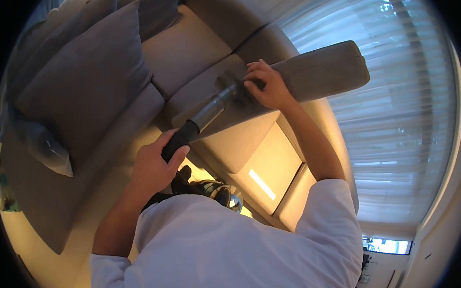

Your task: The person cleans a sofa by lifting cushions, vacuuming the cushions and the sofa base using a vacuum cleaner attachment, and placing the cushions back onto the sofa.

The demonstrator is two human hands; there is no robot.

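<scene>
My left hand point(159, 160) is wrapped around the black handle of a vacuum cleaner tube point(211, 114). The tube slants up and to the right, and its dark nozzle point(232, 84) is smeared by motion near a long grey sofa cushion point(322, 70). This cushion lies raised and tilted across the sofa. At its middle, close beside the nozzle, my right hand point(269, 85) has its fingers curled against the cushion and appears to grip it. Part of that grip is hidden. Below my left hand, a dark vacuum body point(212, 191) shows partly in front of my shirt.
The grey sofa point(195, 47) wraps around the far side, with large pillows point(88, 73) at the left. A warmly lit seat section point(257, 163) lies below the raised cushion. Sheer curtains point(388, 111) hang along the right. A plastic-wrapped item point(48, 152) rests at the left.
</scene>
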